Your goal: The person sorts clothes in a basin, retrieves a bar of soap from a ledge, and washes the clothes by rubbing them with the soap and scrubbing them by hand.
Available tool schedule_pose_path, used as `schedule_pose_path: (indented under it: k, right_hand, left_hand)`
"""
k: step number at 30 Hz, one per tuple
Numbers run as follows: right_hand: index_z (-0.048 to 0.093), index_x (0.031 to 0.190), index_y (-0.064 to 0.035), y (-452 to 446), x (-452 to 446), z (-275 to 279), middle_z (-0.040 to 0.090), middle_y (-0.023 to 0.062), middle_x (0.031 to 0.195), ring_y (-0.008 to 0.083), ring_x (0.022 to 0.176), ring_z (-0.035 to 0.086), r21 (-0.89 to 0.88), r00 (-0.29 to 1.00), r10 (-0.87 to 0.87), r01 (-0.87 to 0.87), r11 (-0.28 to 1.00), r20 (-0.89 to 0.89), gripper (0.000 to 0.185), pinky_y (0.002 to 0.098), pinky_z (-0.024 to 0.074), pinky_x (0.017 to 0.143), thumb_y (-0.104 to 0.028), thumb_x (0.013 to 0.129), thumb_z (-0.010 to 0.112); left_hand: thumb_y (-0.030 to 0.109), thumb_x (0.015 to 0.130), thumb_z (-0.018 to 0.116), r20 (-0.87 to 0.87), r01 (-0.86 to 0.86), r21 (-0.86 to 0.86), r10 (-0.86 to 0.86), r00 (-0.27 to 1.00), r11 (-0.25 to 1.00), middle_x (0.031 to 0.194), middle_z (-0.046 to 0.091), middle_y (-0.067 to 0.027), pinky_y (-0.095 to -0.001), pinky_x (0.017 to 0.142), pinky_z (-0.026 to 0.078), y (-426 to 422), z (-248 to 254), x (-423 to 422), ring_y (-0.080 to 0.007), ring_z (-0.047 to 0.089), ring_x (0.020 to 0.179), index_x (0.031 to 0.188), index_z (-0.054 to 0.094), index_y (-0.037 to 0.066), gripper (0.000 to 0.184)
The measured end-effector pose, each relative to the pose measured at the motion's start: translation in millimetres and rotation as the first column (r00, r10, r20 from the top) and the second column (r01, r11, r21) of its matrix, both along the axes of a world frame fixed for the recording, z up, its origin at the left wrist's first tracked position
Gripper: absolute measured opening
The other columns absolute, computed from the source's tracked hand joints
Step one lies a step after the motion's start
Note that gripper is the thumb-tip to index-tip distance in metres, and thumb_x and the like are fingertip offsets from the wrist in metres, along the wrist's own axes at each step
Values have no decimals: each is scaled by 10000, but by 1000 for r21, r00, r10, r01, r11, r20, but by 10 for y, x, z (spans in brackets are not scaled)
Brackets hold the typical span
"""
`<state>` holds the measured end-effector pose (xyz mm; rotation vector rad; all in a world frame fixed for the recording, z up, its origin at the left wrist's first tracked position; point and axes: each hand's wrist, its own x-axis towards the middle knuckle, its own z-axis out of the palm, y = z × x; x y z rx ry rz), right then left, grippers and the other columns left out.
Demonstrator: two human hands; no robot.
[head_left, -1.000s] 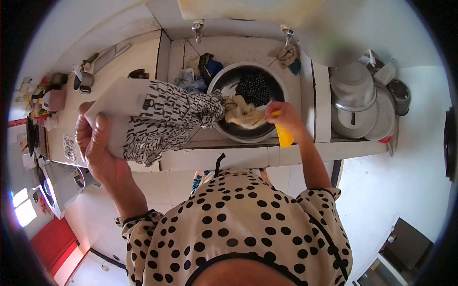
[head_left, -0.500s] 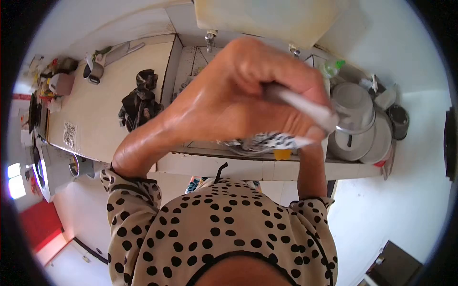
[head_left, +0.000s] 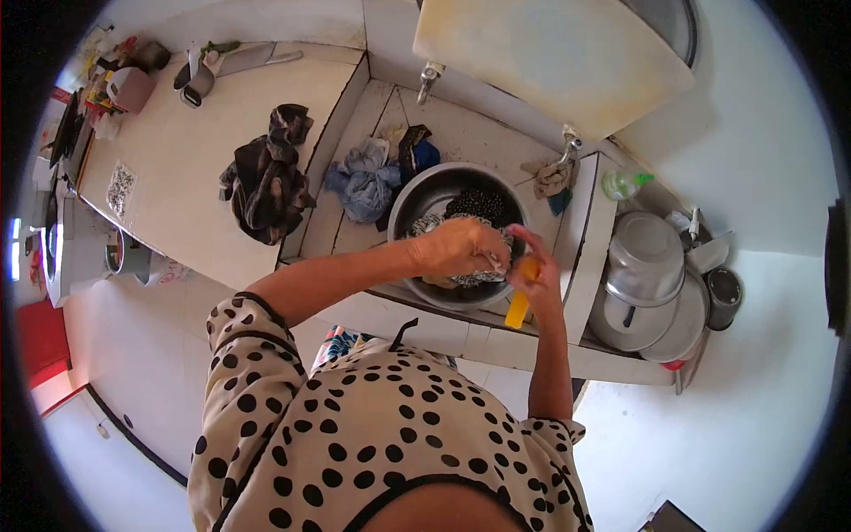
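Note:
My left hand (head_left: 463, 248) is closed on a black-and-white patterned cloth (head_left: 483, 277) over the near side of a metal basin (head_left: 408, 199). Just to its right, my right hand (head_left: 539, 273) holds a yellow bar (head_left: 517, 310) that looks like laundry soap, its lower end pointing toward me. Some fingers of that hand reach out toward the cloth. Inside the basin lies a dark cloth with light dots (head_left: 476, 206). Beside the basin on the left are a crumpled light-blue garment (head_left: 363, 182) and a dark-and-blue cloth (head_left: 418, 155).
A dark garment (head_left: 270, 177) lies on the counter (head_left: 177, 168) at left. Two taps (head_left: 429, 80) stick out above the tiled sink. Right of it are a brownish rag (head_left: 551, 180), a green-capped bottle (head_left: 625, 183), and stacked metal pots (head_left: 647, 257) with lids.
My left hand has come down from close to the camera to the basin with the patterned cloth. The basin and the yellow bar in my right hand now show more fully.

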<state>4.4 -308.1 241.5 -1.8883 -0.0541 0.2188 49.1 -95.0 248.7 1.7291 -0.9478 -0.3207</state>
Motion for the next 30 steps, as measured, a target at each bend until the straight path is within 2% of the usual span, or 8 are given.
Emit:
schedule_pose_path:
  k: [5,10,14,20,25,28,29,30]
  right_hand:
    - [640,1024,-25,54,162,-38,652,62,971,205,847,609,-83,876,286,-342,936,-388,433,310,475,807,-101,604,710]
    - [650,984,-55,-99,386,-397,626,76,983,287,873,620,-469,872,488,-414,780,41,401,373,501,807,-175,608,719]
    - [610,943,-61,-160,439,-388,581,93,984,341,874,591,-793,851,521,-272,545,67,323,391,496,784,-150,639,676]
    - [596,1027,-76,-327,453,-157,566,74,1014,306,908,584,-743,914,351,-89,663,204,400,403,499,800,-143,644,690]
    - [612,982,-44,-248,403,161,614,101,949,263,881,606,-534,944,303,-191,824,129,364,352,489,778,-156,641,675]
    - [617,1014,-20,37,333,410,632,94,950,201,893,605,-276,953,302,-285,918,21,376,311,473,805,-140,661,665]
    - [618,1038,-6,193,308,453,637,78,959,159,891,600,-165,943,334,-329,930,5,371,292,465,825,-104,682,657]
    - [605,1097,-12,347,250,411,634,92,1001,188,909,609,-64,927,376,-376,924,-13,429,286,458,853,-106,681,655]
  left_hand:
    - [2,716,692,26,21,73,-23,999,997,857,668,-101,-363,686,524,87,201,137,-261,660,799,894,681,49,184]
    - [29,693,694,277,-64,198,6,961,978,826,633,-74,-388,665,515,250,285,196,-264,648,796,873,649,51,187]
    - [79,684,671,383,-226,307,98,918,924,851,606,-71,-404,669,502,345,177,285,-302,627,807,841,640,101,162]
    - [72,692,710,400,-423,230,311,862,876,870,558,-75,-406,707,492,577,78,480,-288,569,886,871,588,73,218]
    - [82,712,731,637,-709,-13,553,538,705,801,540,-60,-359,631,473,608,-127,617,-253,575,766,869,596,59,208]
    - [133,756,707,88,-846,103,842,532,524,799,529,-69,-351,646,447,420,-468,514,-222,548,728,959,563,98,252]
    - [145,885,632,-174,-860,47,852,494,508,795,537,-14,-274,538,443,282,-655,438,-125,508,594,1040,519,60,210]
    - [317,962,525,-566,-834,-116,654,502,540,900,577,-17,-285,640,481,99,-928,346,-126,550,713,1164,507,85,309]
